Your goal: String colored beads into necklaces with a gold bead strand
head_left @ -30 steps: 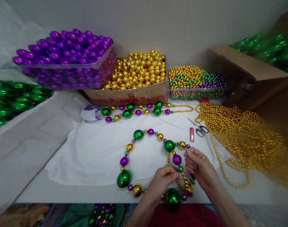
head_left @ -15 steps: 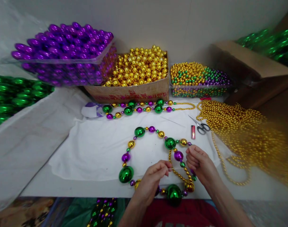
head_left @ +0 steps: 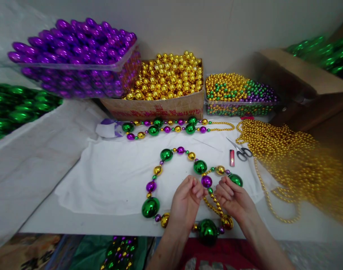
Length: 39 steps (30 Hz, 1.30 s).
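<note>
A looped necklace of green, purple and gold balls lies on a white cloth in front of me. My left hand is pinched with its fingertips by a purple ball of the strand. My right hand is also pinched, close beside the left, on the thin gold bead string that hangs from that spot. A large green ball of the loop sits at the table's near edge between my wrists.
A finished necklace lies stretched out further back. Scissors and a red lighter lie to the right, beside a heap of gold bead strings. Boxes of purple, gold, mixed and green balls line the back.
Both hands have moved up and closer together around the purple ball. The right side of the loop shifted, and a green ball now shows beside my right hand.
</note>
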### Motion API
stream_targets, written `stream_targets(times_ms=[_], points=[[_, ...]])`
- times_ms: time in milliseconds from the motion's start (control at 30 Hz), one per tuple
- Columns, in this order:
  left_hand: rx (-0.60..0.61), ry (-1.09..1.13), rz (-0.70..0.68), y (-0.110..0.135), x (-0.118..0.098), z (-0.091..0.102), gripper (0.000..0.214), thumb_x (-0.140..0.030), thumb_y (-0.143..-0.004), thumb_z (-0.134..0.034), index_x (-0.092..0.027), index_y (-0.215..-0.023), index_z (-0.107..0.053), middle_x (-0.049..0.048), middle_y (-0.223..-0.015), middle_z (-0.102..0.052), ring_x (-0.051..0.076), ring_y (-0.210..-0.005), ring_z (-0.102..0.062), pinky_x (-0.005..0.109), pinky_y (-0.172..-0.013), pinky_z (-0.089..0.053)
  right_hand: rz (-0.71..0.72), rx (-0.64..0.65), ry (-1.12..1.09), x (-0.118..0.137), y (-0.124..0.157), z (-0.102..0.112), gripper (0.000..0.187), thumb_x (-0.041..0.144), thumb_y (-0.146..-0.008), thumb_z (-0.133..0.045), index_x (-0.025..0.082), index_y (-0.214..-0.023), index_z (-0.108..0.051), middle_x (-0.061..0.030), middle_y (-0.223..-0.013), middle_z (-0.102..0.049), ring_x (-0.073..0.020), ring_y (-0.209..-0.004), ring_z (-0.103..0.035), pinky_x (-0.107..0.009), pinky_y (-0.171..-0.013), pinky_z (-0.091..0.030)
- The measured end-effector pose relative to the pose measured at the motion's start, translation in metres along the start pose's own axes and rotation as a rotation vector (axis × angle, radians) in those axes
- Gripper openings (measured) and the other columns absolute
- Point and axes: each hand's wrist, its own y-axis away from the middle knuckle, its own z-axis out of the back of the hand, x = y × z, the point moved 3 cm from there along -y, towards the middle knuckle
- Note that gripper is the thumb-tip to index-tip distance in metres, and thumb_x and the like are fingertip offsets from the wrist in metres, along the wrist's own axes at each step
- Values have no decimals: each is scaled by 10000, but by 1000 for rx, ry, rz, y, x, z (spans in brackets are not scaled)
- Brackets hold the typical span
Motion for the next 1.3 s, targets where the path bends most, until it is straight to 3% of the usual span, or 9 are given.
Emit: stream_targets(times_ms=[133,233,633,867,1300], points=[[-119,150,63,-5,10,20,218,-158,-813,-607,-155,-659,-452,-64,-582,-331,75,-525,-349,263,-662,-414,4,-28,76,0,-9,7,196,227,-772,-719,138,-669,-578,113,-500,-142,-51,-439,-116,-150,-413,-289],[-141,205,99,-6,17,27,232,-139,-804,-607,-157,-649,-435,-66,-579,-303,77,-525,-345,262,-648,-407,14,-22,95,2,-10,7,190,211,-767,-721,135,-660,-585,115,-491,-155,-45,-434,-112,-153,-400,-256],[-113,211,150,7,22,22,265,-163,-844,-571,-150,-621,-428,-65,-571,-273,71,-514,-310,250,-629,-374,18,-5,197,4,6,7,204,252,-792,-700,139,-660,-593,114,-488,-148,-41,-432,-114,-171,-397,-228],[26,154,143,16,13,-2,257,-178,-897,-488,-143,-643,-474,-52,-566,-277,84,-524,-304,261,-621,-362,23,63,123,15,24,-13,185,225,-822,-665,137,-670,-607,108,-489,-143,-39,-424,-124,-175,-401,-204],[86,-8,74,17,11,-3,276,-226,-919,-447,-153,-655,-485,-36,-573,-307,104,-543,-315,294,-645,-366,2,72,46,17,26,-15,210,208,-850,-614,127,-657,-602,100,-493,-155,-43,-426,-144,-201,-423,-204]])
